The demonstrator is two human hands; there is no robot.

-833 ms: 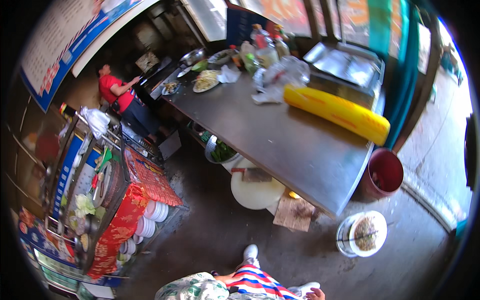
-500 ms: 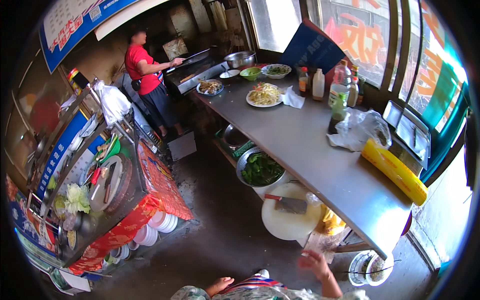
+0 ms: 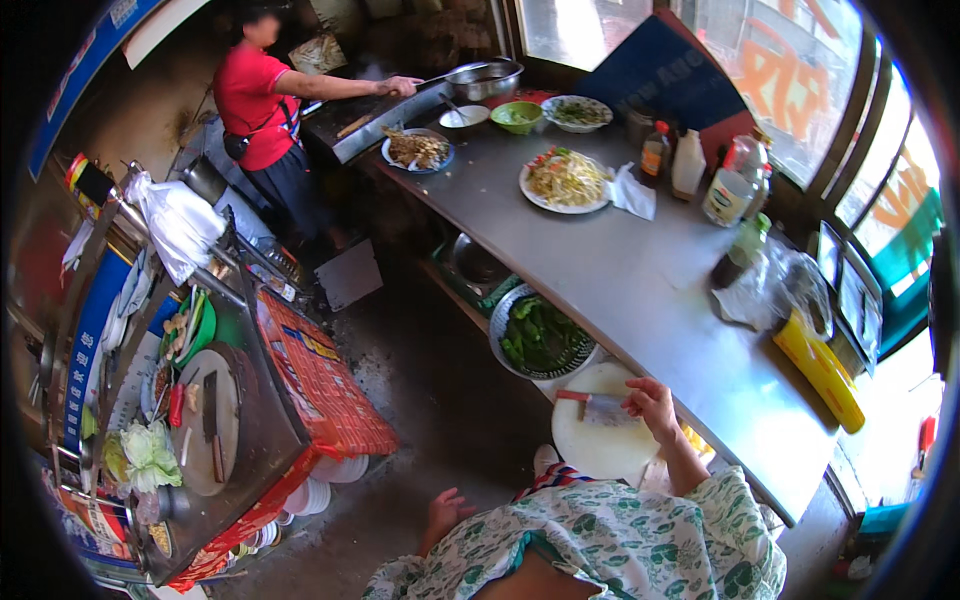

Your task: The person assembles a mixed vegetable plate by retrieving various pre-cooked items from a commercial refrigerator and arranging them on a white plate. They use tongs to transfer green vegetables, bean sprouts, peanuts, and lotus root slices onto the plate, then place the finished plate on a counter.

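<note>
Versus the earlier frames, the wearer is farther along the metal surface [image 3: 580, 265]; the right hand [image 3: 655, 408] now overlaps the blade of the cleaver [image 3: 602, 410], which lies on the round white board [image 3: 588, 450]. Nearest thing: cleaver; contact unclear. Right forearm forward, fingers loosely curled, apparently empty. Left hand [image 3: 446, 513] low, fingers slightly parted, nothing held.

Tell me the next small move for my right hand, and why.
Probably ease your right hand up and away from the cleaver on the round white board: the hand looks empty, and its fingers overlap the blade in this view. I can't tell how close they really are, so lifting clear seems the safer choice.
</note>
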